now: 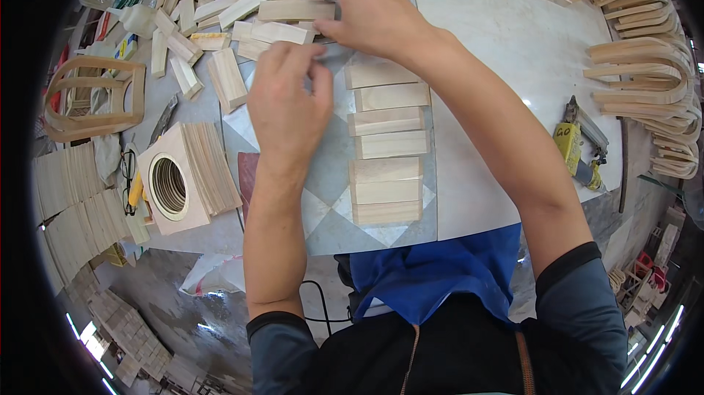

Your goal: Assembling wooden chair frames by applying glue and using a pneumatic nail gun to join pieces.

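Note:
My right hand [363, 10] reaches over the near edge of a loose pile of pale wood pieces. Its thumb and fingers close around the end of a wooden block [293, 10]. Just nearer to me hovers my left hand [290, 94], fingers bent and thumb held apart, with nothing visible in it. The left fingertips are beside another pale wood block [279, 32] at the pile's edge. Below my right forearm, several short wooden blocks [389, 122] with bevelled ends lie in a column of small groups on the table.
A stack of square wooden plates with round holes [194, 179] stands left, near a bent wooden frame [95, 98] and a dark-bladed knife [164, 118]. At right lie a yellow nail gun [576, 142] and rows of curved wooden frames [645, 80]. A bottle [136, 20] is at upper left.

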`<state>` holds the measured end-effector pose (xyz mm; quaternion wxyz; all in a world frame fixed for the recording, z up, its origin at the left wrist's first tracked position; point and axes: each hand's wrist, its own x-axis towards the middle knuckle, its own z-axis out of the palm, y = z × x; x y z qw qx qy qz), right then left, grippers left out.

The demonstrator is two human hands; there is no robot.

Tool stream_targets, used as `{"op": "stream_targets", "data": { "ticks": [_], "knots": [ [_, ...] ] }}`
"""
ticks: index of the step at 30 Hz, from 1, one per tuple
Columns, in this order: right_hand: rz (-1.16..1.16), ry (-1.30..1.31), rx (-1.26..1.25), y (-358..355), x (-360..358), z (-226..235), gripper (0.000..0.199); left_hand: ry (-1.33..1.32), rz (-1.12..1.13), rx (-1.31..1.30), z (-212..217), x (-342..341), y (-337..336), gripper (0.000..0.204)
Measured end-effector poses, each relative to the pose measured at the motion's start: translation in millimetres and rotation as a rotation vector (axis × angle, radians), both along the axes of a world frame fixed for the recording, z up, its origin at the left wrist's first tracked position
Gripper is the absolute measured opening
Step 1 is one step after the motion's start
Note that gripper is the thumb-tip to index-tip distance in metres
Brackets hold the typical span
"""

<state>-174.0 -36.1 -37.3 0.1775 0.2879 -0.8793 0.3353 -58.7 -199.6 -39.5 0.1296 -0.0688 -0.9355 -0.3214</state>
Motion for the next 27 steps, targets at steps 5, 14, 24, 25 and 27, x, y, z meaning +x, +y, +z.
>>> {"op": "stream_targets", "data": {
  "ticks": [5,14,24,25,27],
  "knots": [
    [0.032,-0.214,0.076,6.1,-1.7,1.5,0.024,0.356,0.219,-0.133,-2.5,-11.2,-7.8,0.039],
    [-0.001,-0.509,-0.017,86.8,33.4,7.8,0.025,0.204,0.151,-0.179,-11.8,-15.9,-15.3,0.05],
    [0.03,-0.27,0.29,81.7,46.2,8.8,0.025,0.505,0.013,-0.114,-5.0,-20.8,-10.4,0.049],
    [0.026,-0.271,0.289,82.6,47.3,7.8,0.025,0.505,0.01,-0.113,-3.8,-20.6,-8.8,0.049],
    [0.021,-0.162,0.262,84.6,49.2,5.1,0.025,0.478,0.001,0.06,1.3,-15.7,-4.1,0.045]
  ]
}}
